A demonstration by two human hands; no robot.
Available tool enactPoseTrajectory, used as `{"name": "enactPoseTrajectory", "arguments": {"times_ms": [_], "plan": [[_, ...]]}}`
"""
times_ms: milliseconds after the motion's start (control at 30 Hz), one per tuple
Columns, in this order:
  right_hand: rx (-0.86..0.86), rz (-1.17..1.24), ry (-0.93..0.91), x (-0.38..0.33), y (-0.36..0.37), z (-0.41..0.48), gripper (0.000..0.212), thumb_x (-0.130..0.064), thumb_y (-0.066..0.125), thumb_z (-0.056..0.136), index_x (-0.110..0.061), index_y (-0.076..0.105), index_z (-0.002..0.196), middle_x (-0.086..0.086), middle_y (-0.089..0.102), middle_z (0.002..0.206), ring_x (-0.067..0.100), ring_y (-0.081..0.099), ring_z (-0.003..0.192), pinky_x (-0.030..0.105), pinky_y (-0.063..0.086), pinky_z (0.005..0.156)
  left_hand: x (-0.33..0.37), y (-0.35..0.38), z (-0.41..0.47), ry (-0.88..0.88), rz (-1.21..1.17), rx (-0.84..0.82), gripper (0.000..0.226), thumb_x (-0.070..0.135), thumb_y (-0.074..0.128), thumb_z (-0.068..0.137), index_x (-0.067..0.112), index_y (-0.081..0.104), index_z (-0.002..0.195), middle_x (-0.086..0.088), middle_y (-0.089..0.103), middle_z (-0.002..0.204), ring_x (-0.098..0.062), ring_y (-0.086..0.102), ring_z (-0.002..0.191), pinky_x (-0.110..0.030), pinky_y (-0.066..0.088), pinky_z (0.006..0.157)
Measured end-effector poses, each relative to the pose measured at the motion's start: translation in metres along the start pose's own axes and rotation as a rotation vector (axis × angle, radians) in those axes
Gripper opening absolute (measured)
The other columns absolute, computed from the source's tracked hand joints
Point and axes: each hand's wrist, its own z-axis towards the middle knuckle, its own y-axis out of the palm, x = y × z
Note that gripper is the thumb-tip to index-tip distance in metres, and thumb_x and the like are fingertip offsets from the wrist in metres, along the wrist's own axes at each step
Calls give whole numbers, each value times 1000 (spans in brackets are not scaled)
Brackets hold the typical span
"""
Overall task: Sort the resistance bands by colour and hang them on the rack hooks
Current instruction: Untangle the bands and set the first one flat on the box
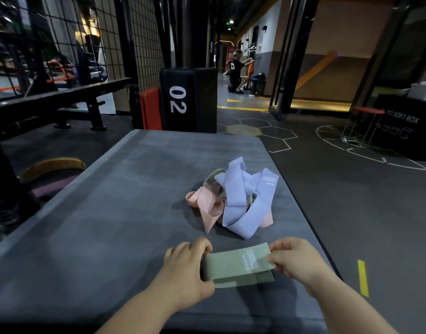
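Observation:
A folded green resistance band (236,266) with white print is held flat just above the grey padded platform (110,213). My left hand (187,268) grips its left end and my right hand (296,261) pinches its right end. Beyond my hands a tangled pile lies on the platform: lilac bands (240,196) on top, pink bands (207,206) at the left and underneath, and a bit of another green band (215,175) at the back. No rack hooks are visible.
A black box marked 02 (187,100) and an orange pad (150,109) stand past the platform's far edge. A weight bench (62,97) and wire mesh wall are at the left. A black soft box (404,126) sits far right. A person kneels far down the corridor.

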Motion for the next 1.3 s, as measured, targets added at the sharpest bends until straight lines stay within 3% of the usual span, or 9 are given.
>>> {"name": "enactPoseTrajectory", "arguments": {"times_ms": [133, 400, 633, 867, 1033, 1167, 1300], "plan": [[23, -110, -9, 4, 4, 2, 10, -1, 68, 74, -9, 70, 80, -5, 63, 49, 9, 58, 46, 21, 43, 50, -1, 0, -1, -2, -3, -32, 53, 41, 60, 73, 33, 34, 118, 18, 44, 115, -8, 38, 116, -27, 26, 99], [30, -331, -4, 11, 6, 4, 12, -13, 70, 67, -22, 69, 76, -5, 70, 60, 13, 67, 62, 25, 54, 62, -6, -1, -3, -6, -15, -81, 44, 45, 63, 73, 36, 41, 110, 21, 42, 102, -7, 39, 111, -28, 30, 96], [56, -442, -22, 13, 10, 4, 13, -16, 67, 69, -28, 66, 76, -10, 70, 74, 9, 66, 70, 22, 51, 60, -6, -3, -3, -24, -30, -93, 49, 52, 70, 69, 37, 45, 108, 24, 44, 106, -5, 39, 113, -27, 30, 93], [42, -454, -58, 15, 11, 7, 27, -13, 65, 72, -31, 60, 91, -14, 67, 80, 4, 62, 78, 15, 42, 59, -8, -3, -2, -55, -76, -108, 47, 64, 66, 70, 37, 47, 103, 25, 48, 107, -3, 39, 112, -29, 30, 96], [28, -481, -36, 16, 10, 9, 25, -13, 65, 72, -27, 68, 93, -12, 69, 80, 7, 64, 77, 21, 50, 65, -7, 0, 0, -62, -106, -42, 20, 49, 59, 86, 37, 51, 100, 26, 46, 92, -4, 42, 111, -28, 29, 89], [29, -469, -31, 17, 10, 10, 24, -11, 65, 72, -28, 67, 88, -10, 69, 78, 9, 65, 76, 23, 52, 67, -7, 4, 0, -85, -107, -20, 22, 46, 64, 83, 38, 48, 95, 25, 49, 97, -3, 42, 109, -26, 28, 86], [24, -477, -60, 15, 11, 9, 24, -12, 64, 72, -31, 58, 85, -12, 66, 83, 9, 62, 81, 26, 53, 71, -7, 6, 1, -136, -140, 26, 31, 47, 70, 76, 40, 45, 93, 23, 52, 99, -4, 46, 106, -26, 38, 92]]}}
